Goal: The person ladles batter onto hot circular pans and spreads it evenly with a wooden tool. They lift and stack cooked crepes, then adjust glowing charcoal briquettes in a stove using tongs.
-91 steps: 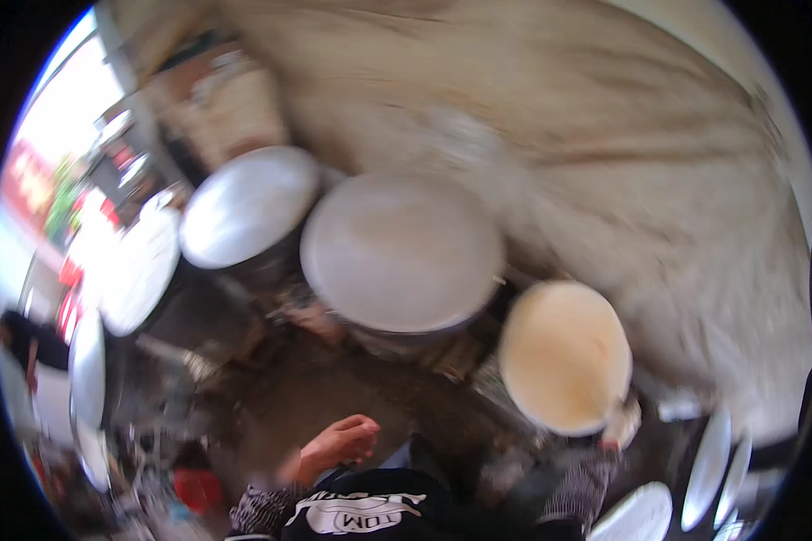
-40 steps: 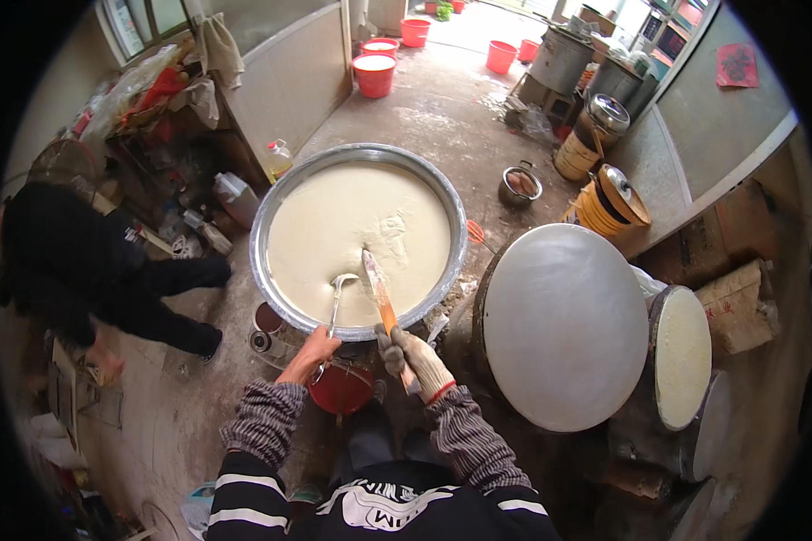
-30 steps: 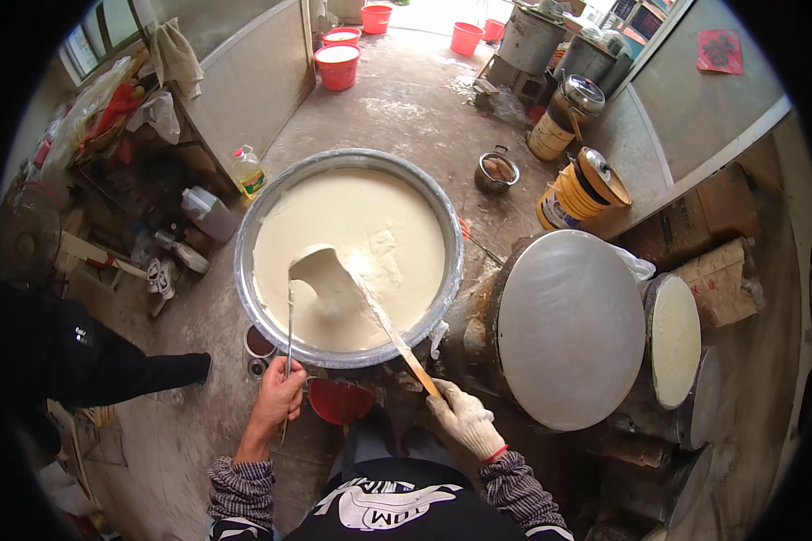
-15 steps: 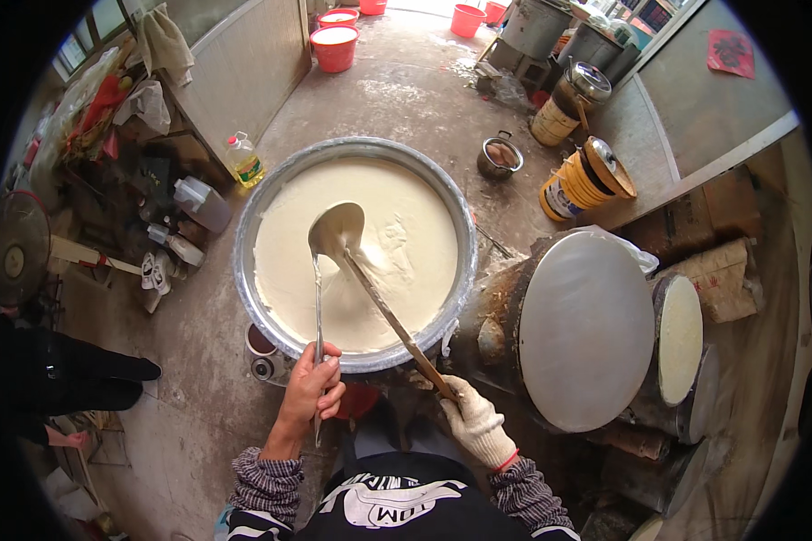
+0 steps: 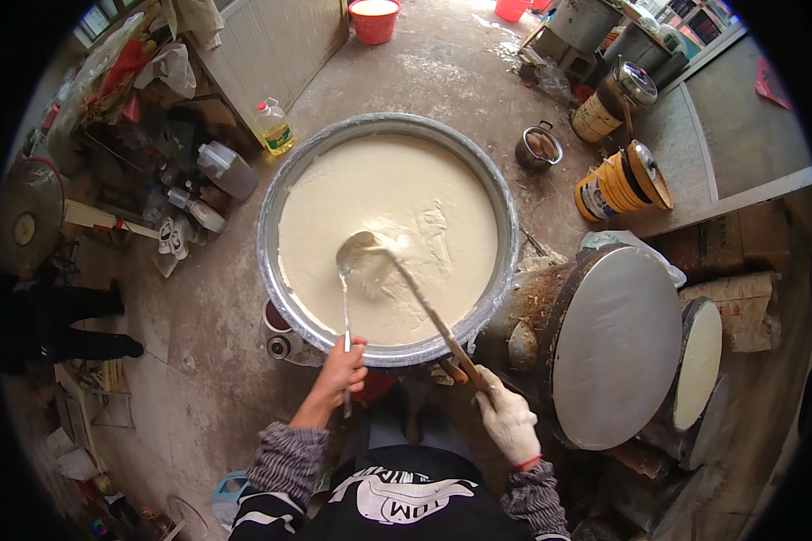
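Below the frame's centre, your bare left hand (image 5: 338, 371) grips a ladle (image 5: 349, 250), your gloved right (image 5: 509, 424) a stick (image 5: 435, 318); they meet at the batter (image 5: 379, 180) in the basin (image 5: 506, 212).

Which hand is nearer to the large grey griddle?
Right. The gloved right hand is just left of the large grey griddle; the bare left hand is farther left.

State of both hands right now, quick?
Left hand: bare, closed around a thin-handled silver metal ladle.
Right hand: in a white knitted glove, closed around a long brown wooden stick.
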A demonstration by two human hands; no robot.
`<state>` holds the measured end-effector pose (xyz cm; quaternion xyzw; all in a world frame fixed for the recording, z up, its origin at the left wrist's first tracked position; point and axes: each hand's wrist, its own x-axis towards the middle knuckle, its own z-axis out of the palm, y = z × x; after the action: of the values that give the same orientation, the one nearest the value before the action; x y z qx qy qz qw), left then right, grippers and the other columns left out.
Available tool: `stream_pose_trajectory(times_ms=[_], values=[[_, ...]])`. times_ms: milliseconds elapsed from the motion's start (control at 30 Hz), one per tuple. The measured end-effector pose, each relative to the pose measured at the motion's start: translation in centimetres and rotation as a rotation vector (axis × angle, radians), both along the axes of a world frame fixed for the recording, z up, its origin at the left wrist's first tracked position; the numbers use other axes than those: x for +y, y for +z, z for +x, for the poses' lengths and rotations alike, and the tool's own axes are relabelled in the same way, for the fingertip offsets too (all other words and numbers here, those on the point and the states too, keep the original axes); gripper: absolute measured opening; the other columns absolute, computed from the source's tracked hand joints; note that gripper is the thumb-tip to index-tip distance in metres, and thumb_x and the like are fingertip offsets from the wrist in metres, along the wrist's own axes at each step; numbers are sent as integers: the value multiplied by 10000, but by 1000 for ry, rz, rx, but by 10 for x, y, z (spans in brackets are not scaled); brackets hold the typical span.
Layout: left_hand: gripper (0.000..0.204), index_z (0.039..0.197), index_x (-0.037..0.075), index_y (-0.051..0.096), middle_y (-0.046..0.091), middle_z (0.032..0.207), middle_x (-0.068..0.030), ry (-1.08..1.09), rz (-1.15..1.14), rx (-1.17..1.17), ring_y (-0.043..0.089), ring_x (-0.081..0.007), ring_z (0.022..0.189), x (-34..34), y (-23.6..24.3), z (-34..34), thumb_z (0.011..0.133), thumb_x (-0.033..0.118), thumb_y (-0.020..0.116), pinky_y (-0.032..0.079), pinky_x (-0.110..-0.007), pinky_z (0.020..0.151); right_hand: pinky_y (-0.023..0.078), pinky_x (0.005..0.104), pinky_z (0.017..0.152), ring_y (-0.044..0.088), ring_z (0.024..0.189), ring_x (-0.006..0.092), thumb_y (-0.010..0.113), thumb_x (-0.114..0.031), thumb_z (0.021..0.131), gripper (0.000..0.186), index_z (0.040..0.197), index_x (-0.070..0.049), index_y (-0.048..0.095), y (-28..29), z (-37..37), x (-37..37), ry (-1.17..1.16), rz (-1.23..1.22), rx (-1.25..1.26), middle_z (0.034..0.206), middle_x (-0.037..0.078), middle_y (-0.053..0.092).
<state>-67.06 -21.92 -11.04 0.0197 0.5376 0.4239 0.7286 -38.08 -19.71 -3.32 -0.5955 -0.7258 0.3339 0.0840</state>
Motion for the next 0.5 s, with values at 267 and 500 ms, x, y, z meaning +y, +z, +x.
stream_pose_trajectory(times_ms=[267,500], values=[[45,1005,116,461,327,628,67,37,-16,-261,285,-25,433,-6,5,16,999,146,494,243,-174,355,520,485,637,658,759,376,607,-228,909,465,1357,-235,485,14,15,0,-34,-228,-5,845,169,669],[140,1080,87,523,307,611,52,248,12,-1156,271,-17,389,-8,23,51,1039,167,415,244,-175,326,518,478,595,646,670,370,621,-192,890,505,1372,-194,469,6,14,-32,158,3,-128,771,179,650]])
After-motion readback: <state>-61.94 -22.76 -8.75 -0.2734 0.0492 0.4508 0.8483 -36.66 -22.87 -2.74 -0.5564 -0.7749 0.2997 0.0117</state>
